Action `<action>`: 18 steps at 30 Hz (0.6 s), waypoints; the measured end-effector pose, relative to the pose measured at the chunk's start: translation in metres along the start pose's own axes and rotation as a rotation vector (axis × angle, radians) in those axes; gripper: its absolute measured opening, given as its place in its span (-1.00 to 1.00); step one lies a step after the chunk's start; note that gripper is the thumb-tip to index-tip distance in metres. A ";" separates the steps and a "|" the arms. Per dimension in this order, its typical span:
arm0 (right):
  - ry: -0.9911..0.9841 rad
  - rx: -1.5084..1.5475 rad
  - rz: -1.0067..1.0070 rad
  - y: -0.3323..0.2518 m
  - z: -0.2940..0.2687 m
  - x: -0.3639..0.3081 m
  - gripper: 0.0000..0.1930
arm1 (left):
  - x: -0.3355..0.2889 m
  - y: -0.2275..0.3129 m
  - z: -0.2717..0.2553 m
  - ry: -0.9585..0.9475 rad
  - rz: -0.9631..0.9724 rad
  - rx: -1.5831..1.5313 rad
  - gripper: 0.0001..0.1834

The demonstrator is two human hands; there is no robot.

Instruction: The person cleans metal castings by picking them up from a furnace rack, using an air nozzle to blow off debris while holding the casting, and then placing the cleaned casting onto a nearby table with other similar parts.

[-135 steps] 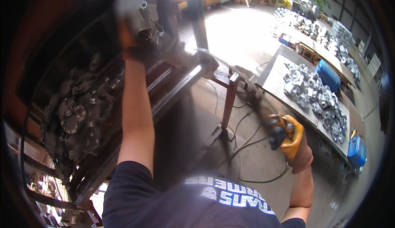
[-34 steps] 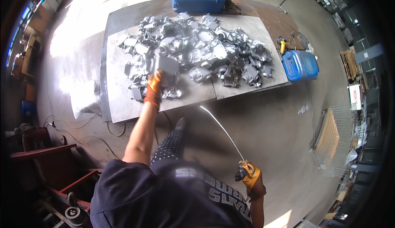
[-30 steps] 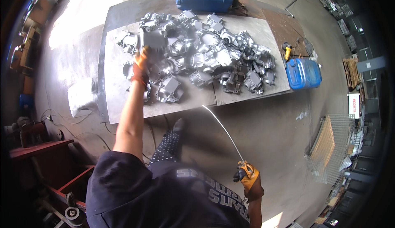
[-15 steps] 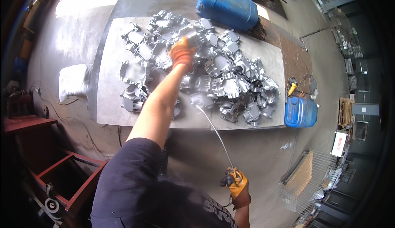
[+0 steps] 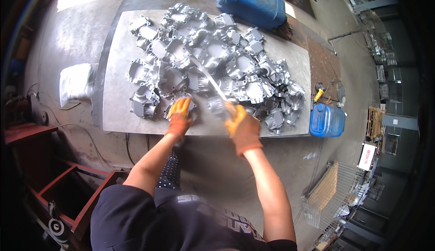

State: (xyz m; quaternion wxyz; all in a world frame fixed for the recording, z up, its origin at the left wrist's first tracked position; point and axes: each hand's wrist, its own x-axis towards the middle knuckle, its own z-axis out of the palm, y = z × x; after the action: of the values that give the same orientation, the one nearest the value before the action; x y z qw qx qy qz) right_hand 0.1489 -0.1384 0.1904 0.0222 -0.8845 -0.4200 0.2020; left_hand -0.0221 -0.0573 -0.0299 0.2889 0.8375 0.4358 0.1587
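Observation:
A grey metal table (image 5: 118, 110) carries a heap of several silvery cast-metal housings (image 5: 217, 61). My left hand (image 5: 180, 116), in an orange glove, grips one housing (image 5: 192, 102) close to the table's front edge. My right hand (image 5: 242, 126), also in an orange glove, is closed on the lower end of a long thin metal rod (image 5: 209, 79). The rod slants up and to the left over the housings. The two hands are about a hand's width apart, with another housing (image 5: 216, 106) between them.
A blue drum (image 5: 251, 2) lies at the table's far side. A blue jerrycan (image 5: 327, 120) stands on the floor to the right, with a small yellow tool (image 5: 318, 95) behind it. A white sack (image 5: 77, 83) lies left of the table. A red steel frame (image 5: 68, 192) is at lower left, a wire cage (image 5: 331, 196) at lower right.
My left hand has drawn back from the middle of the heap to the front edge. My right hand has come up from my side, bringing the rod over the housings.

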 end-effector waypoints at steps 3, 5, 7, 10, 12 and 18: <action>-0.026 -0.255 -0.103 -0.043 0.016 0.027 -0.67 | -0.089 -0.063 -0.009 -0.135 -0.117 0.130 -0.36; 0.017 -0.404 0.010 -0.055 0.014 0.043 -0.60 | -0.138 -0.102 -0.018 -0.361 -0.300 0.215 -0.37; 0.073 -0.455 0.071 -0.046 0.011 0.059 -0.74 | -0.169 -0.116 -0.050 -0.519 -0.464 0.276 -0.38; 0.089 -0.397 0.147 -0.038 -0.003 0.058 -0.73 | -0.203 -0.144 -0.069 -0.610 -0.789 0.344 -0.38; 0.096 -0.340 0.166 -0.043 -0.002 0.047 -0.68 | -0.216 -0.138 -0.093 -0.542 -0.894 0.262 -0.40; 0.023 -0.317 -0.027 -0.069 0.028 0.017 -0.62 | -0.261 -0.150 -0.104 -0.439 -0.980 -0.017 -0.44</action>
State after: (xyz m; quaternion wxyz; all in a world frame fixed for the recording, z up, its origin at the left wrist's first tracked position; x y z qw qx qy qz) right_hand 0.0974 -0.0842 0.1736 -0.1100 -0.8734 -0.4583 0.1229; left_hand -0.3202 -0.1685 -0.0456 0.4204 0.5470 0.7036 -0.1701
